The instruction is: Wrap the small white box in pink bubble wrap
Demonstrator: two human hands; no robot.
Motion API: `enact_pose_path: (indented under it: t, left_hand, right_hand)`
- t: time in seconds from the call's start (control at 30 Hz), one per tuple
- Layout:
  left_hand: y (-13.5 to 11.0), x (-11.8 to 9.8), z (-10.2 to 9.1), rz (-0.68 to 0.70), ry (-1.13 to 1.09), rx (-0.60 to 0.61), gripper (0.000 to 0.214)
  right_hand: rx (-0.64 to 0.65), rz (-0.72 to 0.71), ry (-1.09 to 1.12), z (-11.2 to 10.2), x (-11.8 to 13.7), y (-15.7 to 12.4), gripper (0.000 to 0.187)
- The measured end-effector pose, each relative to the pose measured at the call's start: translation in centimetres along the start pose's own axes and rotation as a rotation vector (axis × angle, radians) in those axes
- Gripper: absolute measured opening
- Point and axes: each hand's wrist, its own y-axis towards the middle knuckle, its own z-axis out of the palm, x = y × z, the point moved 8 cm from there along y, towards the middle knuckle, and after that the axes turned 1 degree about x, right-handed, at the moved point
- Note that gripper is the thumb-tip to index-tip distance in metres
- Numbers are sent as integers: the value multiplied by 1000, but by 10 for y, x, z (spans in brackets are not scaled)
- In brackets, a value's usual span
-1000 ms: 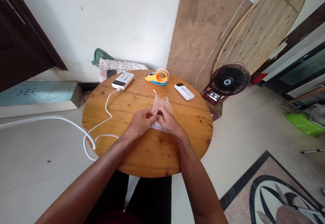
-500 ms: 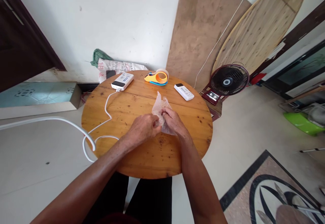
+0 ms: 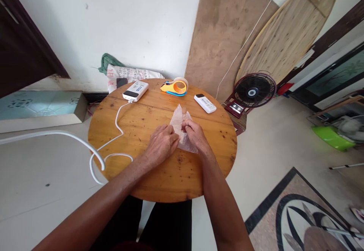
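A thin, whitish see-through plastic bag (image 3: pixel 176 118), wrinkled and standing partly up, is between my hands over the middle of the round wooden table (image 3: pixel 136 120). My left hand (image 3: pixel 162 141) pinches its near left side, fingers curled and knuckles up. On the other side, my right hand (image 3: pixel 195 132) is closed on the bag's right edge, its thumb and fingertips at a gap between two raised flaps. Whether anything lies inside the bag I cannot tell.
Along the table's far side are a white power bank (image 3: pixel 135 91) with a white cable (image 3: pixel 118 120) plugged in, an orange and blue tape dispenser (image 3: pixel 170 88) and a second white power bank (image 3: pixel 205 103). A dark fan (image 3: pixel 254 90) stands beyond the right edge.
The bag's upper flaps have spread further apart, with a wider gap between them. My left hand has turned slightly, knuckles more on top. The view has shifted a little.
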Motion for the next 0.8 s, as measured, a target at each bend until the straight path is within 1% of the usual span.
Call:
enact_pose_path:
  t: [0.07,0.2,0.3,0.4,0.53,0.6,0.7,0.8]
  left_hand:
    - [-1,3,4,0,-36,-41,31]
    - [-3,9,12,9,-125,-77,25]
    - [-3,16,13,-26,-270,-110,19]
    - [-6,20,10,-79,-354,-153,16]
    - [-11,25,8,-176,-407,-207,14]
    - [-13,27,9,-196,-431,-216,13]
    - [-13,28,10,-203,-429,-231,14]
    - [-12,26,9,-189,-373,-250,15]
  right_hand:
    - [-3,12,34,-1,0,0,21]
    - [3,16,99,-4,1,-2,16]
    - [25,40,143,-7,0,-4,15]
    - [85,71,180,-7,3,-7,16]
    - [241,55,211,4,9,-11,23]
    - [293,57,211,10,8,-13,29]
    - [302,62,188,15,6,-13,33]
    - [316,48,195,19,8,-13,34]
